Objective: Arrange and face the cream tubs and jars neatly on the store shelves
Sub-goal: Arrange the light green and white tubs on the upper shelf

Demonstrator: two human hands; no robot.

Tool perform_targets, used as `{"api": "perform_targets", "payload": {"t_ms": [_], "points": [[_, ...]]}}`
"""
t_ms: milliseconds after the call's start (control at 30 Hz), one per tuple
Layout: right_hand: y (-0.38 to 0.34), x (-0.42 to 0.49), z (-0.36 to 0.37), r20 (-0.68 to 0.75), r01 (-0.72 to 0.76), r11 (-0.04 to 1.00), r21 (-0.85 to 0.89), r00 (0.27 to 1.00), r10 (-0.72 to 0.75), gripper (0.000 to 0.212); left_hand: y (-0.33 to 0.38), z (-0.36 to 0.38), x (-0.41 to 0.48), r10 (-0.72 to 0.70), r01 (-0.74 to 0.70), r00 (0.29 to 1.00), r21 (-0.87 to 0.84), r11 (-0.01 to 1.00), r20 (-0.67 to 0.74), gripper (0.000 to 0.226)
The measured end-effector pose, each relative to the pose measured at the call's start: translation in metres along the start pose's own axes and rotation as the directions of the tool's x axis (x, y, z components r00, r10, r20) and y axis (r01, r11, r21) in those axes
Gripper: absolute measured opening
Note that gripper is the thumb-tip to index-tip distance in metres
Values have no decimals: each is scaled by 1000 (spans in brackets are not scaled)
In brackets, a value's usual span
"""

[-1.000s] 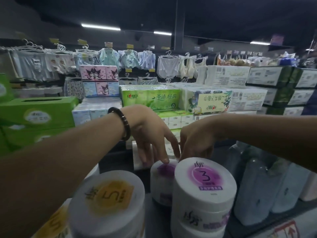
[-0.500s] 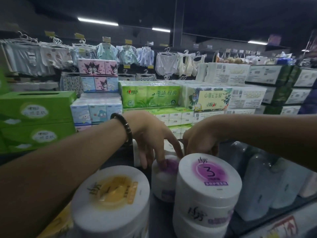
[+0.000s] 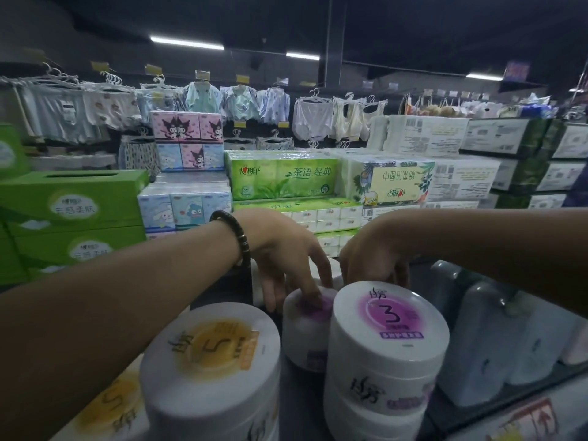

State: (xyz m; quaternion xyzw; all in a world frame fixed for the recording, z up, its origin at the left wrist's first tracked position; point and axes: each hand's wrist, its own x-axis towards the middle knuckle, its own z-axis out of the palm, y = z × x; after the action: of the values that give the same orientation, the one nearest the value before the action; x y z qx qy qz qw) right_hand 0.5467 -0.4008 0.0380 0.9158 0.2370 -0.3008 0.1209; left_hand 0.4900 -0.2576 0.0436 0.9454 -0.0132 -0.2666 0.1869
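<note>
White cream tubs stand on the dark shelf in front of me. A purple-lidded tub marked 3 is stacked on another at the front. Behind it stands a smaller purple-lidded tub. My left hand, with a dark bead bracelet on the wrist, has its fingers draped over that smaller tub's lid and left side. My right hand reaches down just behind the tub marked 3, its fingertips hidden by the lid. An orange-lidded tub marked 5 stands front left, with another orange one beside it.
Pale bottles stand in a row on the shelf to the right. Beyond the shelf are stacked tissue packs, green tissue boxes on the left, and hanging clothes along the back wall.
My view has come slightly closer to the tubs. My left fingers have settled further down over the small purple tub's lid. My right hand stays behind the tub marked 3.
</note>
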Motion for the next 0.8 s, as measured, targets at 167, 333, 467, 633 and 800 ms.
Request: {"api": "perform_targets", "payload": {"t_ms": [167, 333, 467, 633, 800], "points": [[1, 3, 1, -15, -12, 1000, 3, 1000, 12, 13, -1, 0, 2, -26, 26, 999, 5, 1000, -20, 42], [2, 5, 2, -18, -4, 1000, 23, 1000, 4, 20, -1, 0, 1, -15, 16, 999, 22, 1000, -38, 41], [9, 4, 5, -94, 7, 983, 182, 995, 11, 10, 0, 0, 1, -6, 13, 997, 90, 996, -78, 39], [0, -3, 6, -17, -6, 991, 131, 1000, 8, 34, -1, 3, 0, -93, 93, 996, -24, 995, 12, 40], [2, -10, 4, -9, 10, 989, 149, 1000, -9, 27, 3, 4, -4, -117, 117, 993, 4, 993, 3, 42]]}}
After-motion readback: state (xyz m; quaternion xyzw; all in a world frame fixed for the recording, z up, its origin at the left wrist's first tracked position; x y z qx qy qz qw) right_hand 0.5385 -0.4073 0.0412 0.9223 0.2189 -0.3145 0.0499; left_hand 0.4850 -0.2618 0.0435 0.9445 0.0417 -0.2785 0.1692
